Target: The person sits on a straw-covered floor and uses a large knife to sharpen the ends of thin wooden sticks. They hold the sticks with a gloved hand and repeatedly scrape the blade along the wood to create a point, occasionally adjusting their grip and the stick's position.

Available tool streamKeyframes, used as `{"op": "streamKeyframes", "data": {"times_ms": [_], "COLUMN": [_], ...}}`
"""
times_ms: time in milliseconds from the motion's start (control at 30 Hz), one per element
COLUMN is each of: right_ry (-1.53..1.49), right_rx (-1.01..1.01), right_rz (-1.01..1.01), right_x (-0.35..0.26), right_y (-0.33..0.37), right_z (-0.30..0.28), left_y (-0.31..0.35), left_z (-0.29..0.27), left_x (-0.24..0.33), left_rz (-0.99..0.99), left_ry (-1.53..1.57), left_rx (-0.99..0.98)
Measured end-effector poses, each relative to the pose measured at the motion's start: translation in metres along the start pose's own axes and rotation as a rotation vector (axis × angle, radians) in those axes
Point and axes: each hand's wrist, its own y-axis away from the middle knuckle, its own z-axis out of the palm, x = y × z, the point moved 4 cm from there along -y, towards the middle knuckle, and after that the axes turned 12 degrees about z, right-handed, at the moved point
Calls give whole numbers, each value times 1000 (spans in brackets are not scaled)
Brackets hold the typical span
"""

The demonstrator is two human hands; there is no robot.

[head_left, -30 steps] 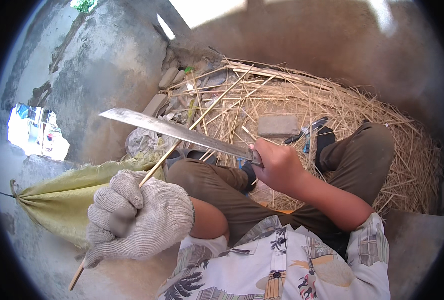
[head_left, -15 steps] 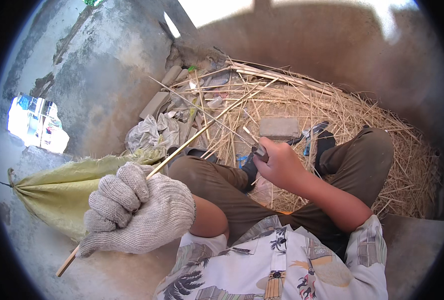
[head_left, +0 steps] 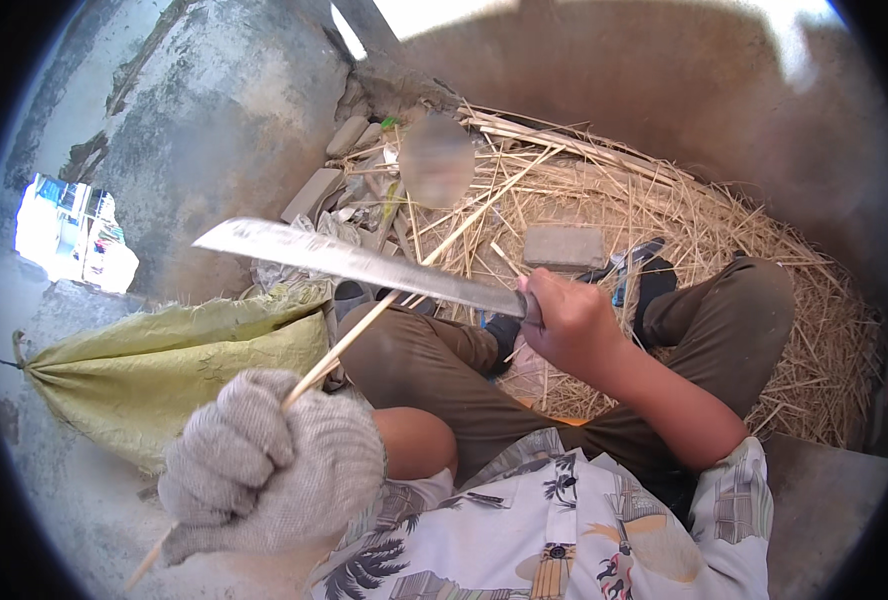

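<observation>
My left hand (head_left: pixel 274 465), in a grey-white knitted glove, is closed round a long pale strip of split bamboo or wood (head_left: pixel 349 338). The strip's lower end sticks out below the fist, and its other end slants away up and to the right. My bare right hand (head_left: pixel 569 315) grips the handle of a machete (head_left: pixel 334 258), whose long blade points left with its broad face showing. The blade crosses the strip beyond the glove; whether it touches the strip I cannot tell. The machete's handle is mostly hidden in my fist.
Many pale strips and shavings (head_left: pixel 814 330) litter the floor ahead and to the right. A brick (head_left: pixel 564 247) lies between my feet. A yellow woven sack (head_left: pixel 184 370) spreads at the left. Rough walls stand left and ahead, with rubble (head_left: pixel 314 193) in the corner.
The machete's blade has turned from a thin edge-on line to its broad side and come down and nearer. My gloved hand has sunk slightly, still gripping the strip.
</observation>
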Motion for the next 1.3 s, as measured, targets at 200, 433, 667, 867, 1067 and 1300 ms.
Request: {"op": "streamKeyframes", "data": {"times_ms": [200, 433, 667, 867, 1067, 1300], "right_ry": [91, -267, 19, 157, -170, 85], "right_rx": [-168, -311, -131, -28, -200, -78], "right_rz": [217, 520, 65, 280, 442, 43], "right_x": [25, 22, -3, 68, 52, 13], "right_y": [-1, -4, -3, -14, -11, -8], "right_z": [18, 15, 1, 21, 24, 8], "left_y": [-9, -14, -4, -7, -13, -13], "left_z": [-11, -20, -11, -13, -17, -21], "left_x": [13, -16, -18, -5, -6, -10], "left_rz": [16, -47, -42, -52, -38, -89], "left_ry": [-129, -88, -105, -22, -36, 60], "left_rx": [-15, 11, -28, -102, -52, -46]}}
